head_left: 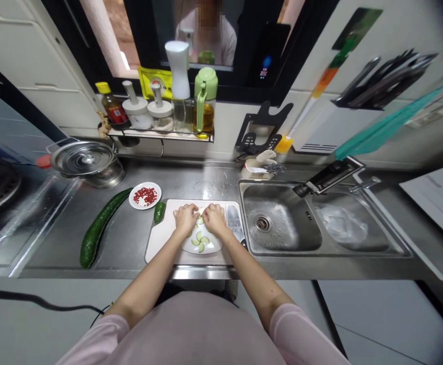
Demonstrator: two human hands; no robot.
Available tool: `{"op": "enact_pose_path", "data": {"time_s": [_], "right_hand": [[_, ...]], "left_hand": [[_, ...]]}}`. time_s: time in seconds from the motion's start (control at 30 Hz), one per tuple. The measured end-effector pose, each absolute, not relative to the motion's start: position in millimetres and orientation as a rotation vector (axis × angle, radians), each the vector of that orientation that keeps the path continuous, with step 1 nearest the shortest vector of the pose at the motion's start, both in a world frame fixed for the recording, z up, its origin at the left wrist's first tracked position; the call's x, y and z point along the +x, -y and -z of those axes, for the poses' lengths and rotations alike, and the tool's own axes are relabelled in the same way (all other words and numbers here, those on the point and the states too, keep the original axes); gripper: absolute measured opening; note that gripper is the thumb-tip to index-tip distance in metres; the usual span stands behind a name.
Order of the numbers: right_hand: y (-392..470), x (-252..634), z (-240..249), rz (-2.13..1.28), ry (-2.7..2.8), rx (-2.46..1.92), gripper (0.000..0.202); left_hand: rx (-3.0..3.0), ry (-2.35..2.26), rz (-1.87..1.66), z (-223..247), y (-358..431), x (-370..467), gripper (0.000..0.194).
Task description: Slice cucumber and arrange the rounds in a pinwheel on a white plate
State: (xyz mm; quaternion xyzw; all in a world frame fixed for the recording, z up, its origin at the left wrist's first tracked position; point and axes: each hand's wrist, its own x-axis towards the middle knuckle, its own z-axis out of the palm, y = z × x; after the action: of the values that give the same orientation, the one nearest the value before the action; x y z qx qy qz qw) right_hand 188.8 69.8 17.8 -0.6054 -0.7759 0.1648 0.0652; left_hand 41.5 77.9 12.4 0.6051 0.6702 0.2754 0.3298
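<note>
My left hand [185, 219] and my right hand [214, 219] meet over the far part of a white plate [211, 248]. The fingers of both are pinched together at thin cucumber slices [200, 220], mostly covered by the fingertips. Nearer me on the plate, several green-edged slices form a pinwheel [200, 242]. Beneath the plate lies a pale cutting board [160, 243]. A knife [233, 218] rests at the board's right side, partly behind my right forearm. At its upper left corner sits a cut cucumber end [159, 212].
Left of the board are a small dish [131, 198] of chopped red pieces, a long cucumber [98, 230] and a lidded steel pot [88, 162]. A double sink [282, 218] with a faucet [330, 176] adjoins on the right. Seasoning bottles stand on a rack [160, 133] behind.
</note>
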Motion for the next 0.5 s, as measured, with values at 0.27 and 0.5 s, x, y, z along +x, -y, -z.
{"op": "enact_pose_path", "data": {"time_s": [0.27, 0.5], "right_hand": [[-71, 187, -16, -0.496, 2.355, -1.849, 0.027], [-73, 185, -13, -0.475, 2.379, -1.859, 0.029]], "left_hand": [[1.609, -1.759, -0.69, -6, -79, 45, 0.006], [1.614, -1.751, -0.729, 0, -81, 47, 0.009]]}}
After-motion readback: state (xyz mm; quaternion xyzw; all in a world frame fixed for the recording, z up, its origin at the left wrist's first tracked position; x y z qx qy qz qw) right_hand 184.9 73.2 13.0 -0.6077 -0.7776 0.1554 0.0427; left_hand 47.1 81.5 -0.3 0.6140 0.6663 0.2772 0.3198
